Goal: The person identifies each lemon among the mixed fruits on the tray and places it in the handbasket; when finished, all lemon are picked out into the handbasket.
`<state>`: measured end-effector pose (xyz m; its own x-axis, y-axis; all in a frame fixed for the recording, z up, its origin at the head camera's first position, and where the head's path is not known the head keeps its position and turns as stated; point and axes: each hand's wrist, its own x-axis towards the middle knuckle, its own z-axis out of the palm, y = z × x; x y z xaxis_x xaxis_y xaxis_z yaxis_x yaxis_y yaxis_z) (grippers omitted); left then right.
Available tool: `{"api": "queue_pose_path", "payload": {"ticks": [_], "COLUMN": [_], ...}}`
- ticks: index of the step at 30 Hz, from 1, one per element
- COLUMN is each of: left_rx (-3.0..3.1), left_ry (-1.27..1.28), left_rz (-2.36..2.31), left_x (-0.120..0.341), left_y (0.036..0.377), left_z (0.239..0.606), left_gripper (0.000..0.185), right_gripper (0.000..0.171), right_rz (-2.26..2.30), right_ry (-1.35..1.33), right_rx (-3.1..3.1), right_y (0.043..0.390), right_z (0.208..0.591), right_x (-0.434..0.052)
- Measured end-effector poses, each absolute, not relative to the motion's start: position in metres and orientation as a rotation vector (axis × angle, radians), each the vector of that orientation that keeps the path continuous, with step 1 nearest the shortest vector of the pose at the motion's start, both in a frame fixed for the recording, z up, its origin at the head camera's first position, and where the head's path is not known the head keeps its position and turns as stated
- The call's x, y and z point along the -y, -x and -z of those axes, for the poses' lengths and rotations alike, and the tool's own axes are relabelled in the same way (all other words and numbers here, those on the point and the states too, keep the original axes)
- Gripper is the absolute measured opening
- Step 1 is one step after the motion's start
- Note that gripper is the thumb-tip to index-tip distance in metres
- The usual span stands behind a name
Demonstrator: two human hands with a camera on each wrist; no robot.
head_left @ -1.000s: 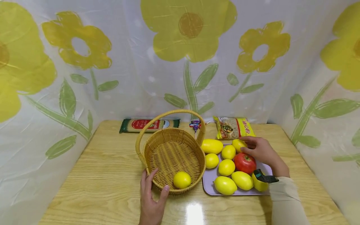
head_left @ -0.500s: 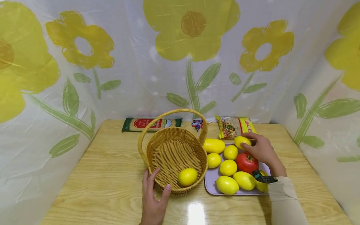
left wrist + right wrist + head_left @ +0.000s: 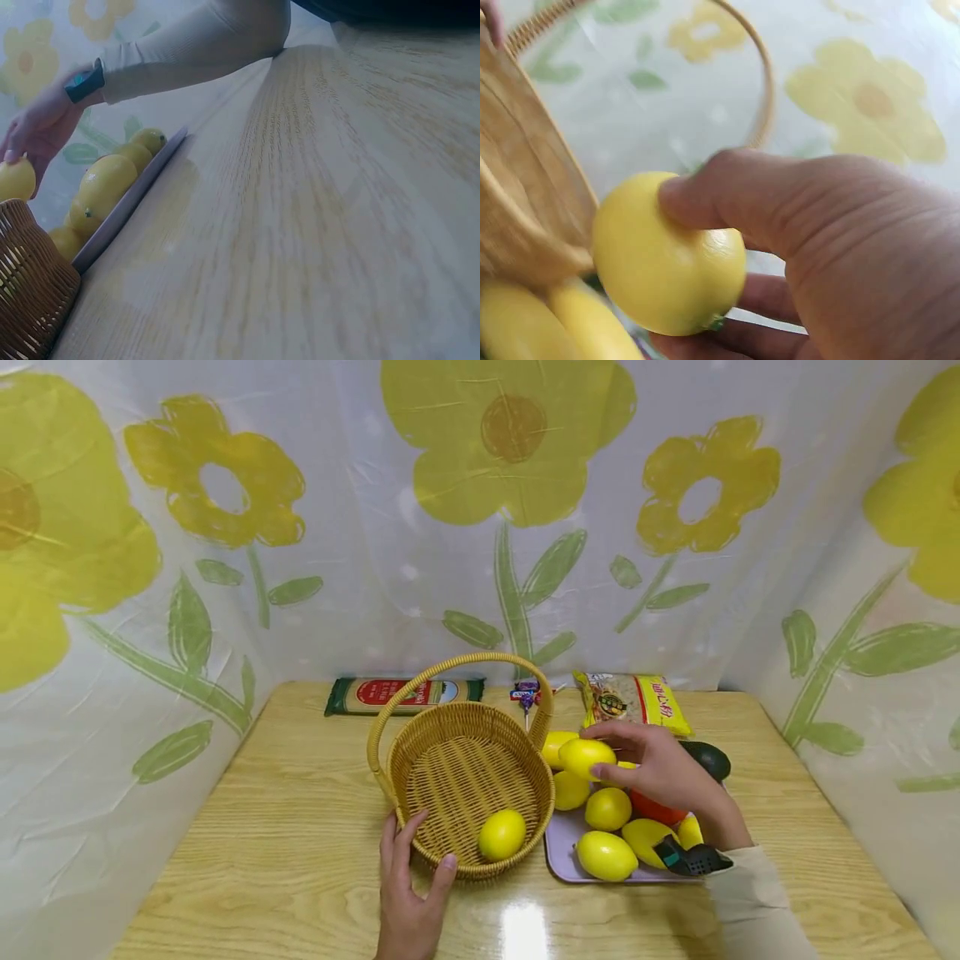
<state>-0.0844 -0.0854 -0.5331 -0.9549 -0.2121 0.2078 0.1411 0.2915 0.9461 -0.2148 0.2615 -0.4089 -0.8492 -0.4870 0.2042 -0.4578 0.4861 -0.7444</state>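
Observation:
My right hand (image 3: pixel 660 772) pinches a yellow lemon (image 3: pixel 587 758) between thumb and fingers, above the back left part of the lilac tray (image 3: pixel 558 856). In the right wrist view the thumb presses the side of this lemon (image 3: pixel 667 259), whose small green stem end shows. To the left stands a round wicker basket (image 3: pixel 457 777) with a tall handle; one lemon (image 3: pixel 502 835) lies inside near its front. My left hand (image 3: pixel 412 885) rests at the basket's front left rim, fingers spread. Several lemons (image 3: pixel 606 856) lie on the tray around a red fruit (image 3: pixel 654 808), partly hidden by my right hand.
Behind the basket lies a green and red packet (image 3: pixel 375 693). Wrapped lollipops (image 3: pixel 527 693) and a yellow-edged food bag (image 3: pixel 637 702) are along the back. A dark green fruit (image 3: pixel 708 760) shows behind my right wrist. Flowered cloth walls enclose the table.
My right hand has lifted the lemon from the back of the tray and carried it left toward the basket, uncovering the dark green fruit. The left hand stays at the rim.

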Motion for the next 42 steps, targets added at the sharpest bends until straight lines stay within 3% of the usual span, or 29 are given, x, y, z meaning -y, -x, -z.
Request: {"api": "queue_pose_path", "payload": {"ticks": [12, 21, 32, 42], "left_rx": [2.287, 2.291, 2.298, 2.305], "left_ry": [-0.107, -0.082, -0.060, -0.067], "left_rz": [1.710, 1.695, 1.713, 1.701], "left_x": [0.085, 0.087, 0.087, 0.086], "left_y": [0.084, 0.084, 0.085, 0.084], "left_z": [0.531, 0.530, 0.533, 0.530], "left_gripper": [0.062, 0.061, 0.062, 0.062], "right_gripper": [0.043, 0.045, 0.037, 0.038], "right_rz": [1.106, 1.159, 1.295, 1.362], "right_ry": [1.229, 1.258, 1.062, 0.771], "right_rx": [-2.512, -2.459, -2.551, -2.716], "right_y": [0.186, 0.180, 0.185, 0.144], "right_z": [0.428, 0.427, 0.408, 0.430], "right_x": [-0.166, -0.156, -0.230, -0.345]}}
